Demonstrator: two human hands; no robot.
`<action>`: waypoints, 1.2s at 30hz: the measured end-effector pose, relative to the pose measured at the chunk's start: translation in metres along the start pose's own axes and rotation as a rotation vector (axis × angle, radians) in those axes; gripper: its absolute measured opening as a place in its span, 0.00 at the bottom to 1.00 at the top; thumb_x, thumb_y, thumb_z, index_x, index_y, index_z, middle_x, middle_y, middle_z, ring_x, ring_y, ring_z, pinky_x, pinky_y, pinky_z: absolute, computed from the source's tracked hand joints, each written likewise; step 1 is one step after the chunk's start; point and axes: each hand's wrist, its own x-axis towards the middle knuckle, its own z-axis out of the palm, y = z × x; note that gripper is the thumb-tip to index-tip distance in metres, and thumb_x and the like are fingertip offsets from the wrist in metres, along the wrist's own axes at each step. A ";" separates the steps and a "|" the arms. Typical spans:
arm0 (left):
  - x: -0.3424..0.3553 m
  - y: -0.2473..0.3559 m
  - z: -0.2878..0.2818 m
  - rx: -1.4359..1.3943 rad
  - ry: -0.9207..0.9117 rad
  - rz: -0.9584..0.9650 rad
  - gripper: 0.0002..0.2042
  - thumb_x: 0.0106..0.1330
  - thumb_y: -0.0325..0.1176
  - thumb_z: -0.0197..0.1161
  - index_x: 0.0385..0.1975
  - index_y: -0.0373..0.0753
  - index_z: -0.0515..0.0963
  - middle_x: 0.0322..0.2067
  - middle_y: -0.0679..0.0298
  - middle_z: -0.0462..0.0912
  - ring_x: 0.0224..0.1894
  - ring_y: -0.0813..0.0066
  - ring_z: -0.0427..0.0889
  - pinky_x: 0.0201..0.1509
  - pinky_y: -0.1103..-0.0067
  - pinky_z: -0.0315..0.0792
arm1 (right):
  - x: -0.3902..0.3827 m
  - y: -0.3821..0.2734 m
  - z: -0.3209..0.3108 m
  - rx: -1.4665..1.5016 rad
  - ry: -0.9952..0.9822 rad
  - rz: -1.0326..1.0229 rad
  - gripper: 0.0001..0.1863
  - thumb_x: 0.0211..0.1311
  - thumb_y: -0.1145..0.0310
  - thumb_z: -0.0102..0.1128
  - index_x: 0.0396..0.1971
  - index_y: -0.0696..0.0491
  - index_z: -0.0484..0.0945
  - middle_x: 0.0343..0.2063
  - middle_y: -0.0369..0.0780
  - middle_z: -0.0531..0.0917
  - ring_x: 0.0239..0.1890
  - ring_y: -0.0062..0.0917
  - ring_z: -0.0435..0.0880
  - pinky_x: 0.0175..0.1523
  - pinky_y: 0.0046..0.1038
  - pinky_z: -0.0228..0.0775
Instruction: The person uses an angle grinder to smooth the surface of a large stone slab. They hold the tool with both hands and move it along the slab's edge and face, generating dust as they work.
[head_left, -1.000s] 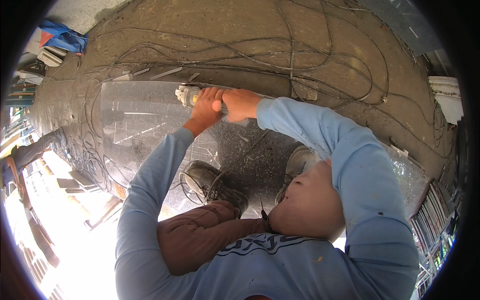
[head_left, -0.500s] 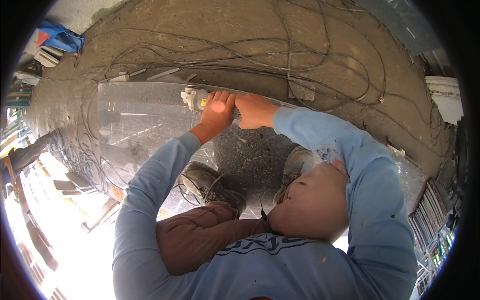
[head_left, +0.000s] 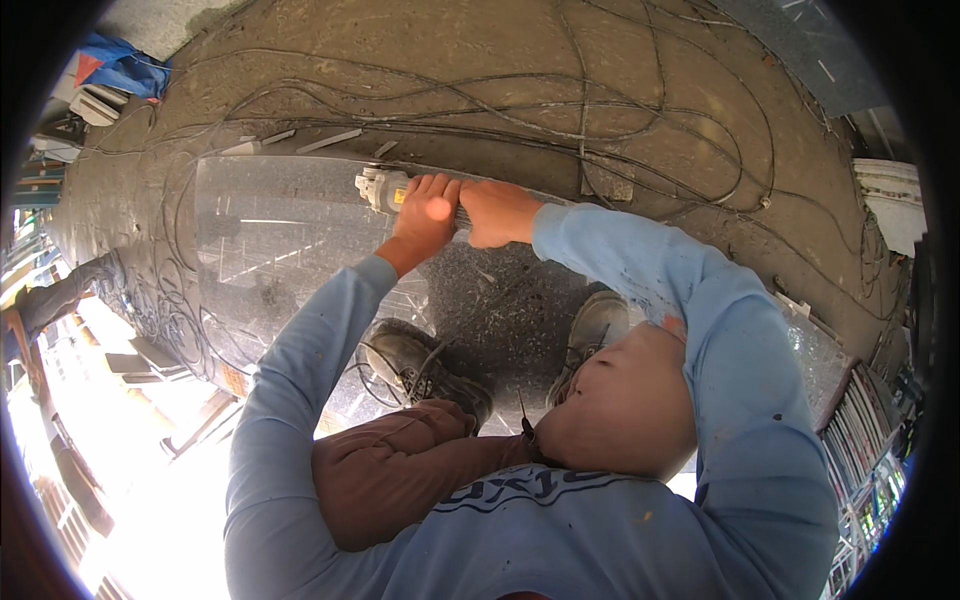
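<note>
My left hand is wrapped round the body of a grey angle grinder with a yellow label. My right hand is closed round the rear of the same tool, just to the right of my left. The grinder's head sits at the far edge of a long, dark, dusty, speckled slab; whether its disc touches the edge I cannot tell. Both my boots are on the slab below my hands.
Looped cables lie across the dirty floor beyond the slab, near thin offcuts. A blue tarp is top left, white buckets at right, stacked strips lower right. Another person's leg shows at left.
My hands and the grinder shifted a little right along the slab edge, then back slightly left and away from me. Both hands keep their grip.
</note>
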 end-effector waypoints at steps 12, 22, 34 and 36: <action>-0.002 -0.005 0.001 0.000 -0.068 -0.014 0.29 0.46 0.28 0.76 0.53 0.39 0.76 0.44 0.57 0.77 0.52 0.53 0.77 0.62 0.61 0.69 | -0.003 -0.004 -0.006 -0.003 0.029 -0.039 0.24 0.50 0.69 0.73 0.49 0.61 0.80 0.50 0.49 0.85 0.54 0.44 0.86 0.57 0.41 0.80; 0.006 0.024 0.001 -0.012 -0.012 0.042 0.22 0.52 0.23 0.66 0.51 0.39 0.78 0.42 0.57 0.79 0.49 0.53 0.78 0.56 0.62 0.70 | -0.032 0.002 -0.013 -0.046 -0.025 0.038 0.26 0.50 0.70 0.74 0.50 0.63 0.77 0.48 0.51 0.86 0.53 0.45 0.86 0.55 0.41 0.80; -0.001 -0.008 0.005 0.007 -0.051 -0.022 0.21 0.53 0.24 0.69 0.50 0.40 0.78 0.44 0.58 0.79 0.51 0.54 0.79 0.61 0.62 0.70 | 0.005 0.001 0.001 0.017 0.029 -0.034 0.26 0.50 0.70 0.73 0.50 0.62 0.78 0.48 0.51 0.85 0.54 0.45 0.85 0.56 0.42 0.79; -0.001 -0.011 0.002 -0.003 -0.068 -0.033 0.23 0.52 0.25 0.70 0.51 0.40 0.77 0.44 0.59 0.79 0.52 0.55 0.78 0.61 0.62 0.70 | 0.008 -0.004 -0.004 0.011 -0.026 0.009 0.25 0.50 0.70 0.73 0.49 0.62 0.78 0.49 0.50 0.85 0.54 0.45 0.85 0.57 0.42 0.79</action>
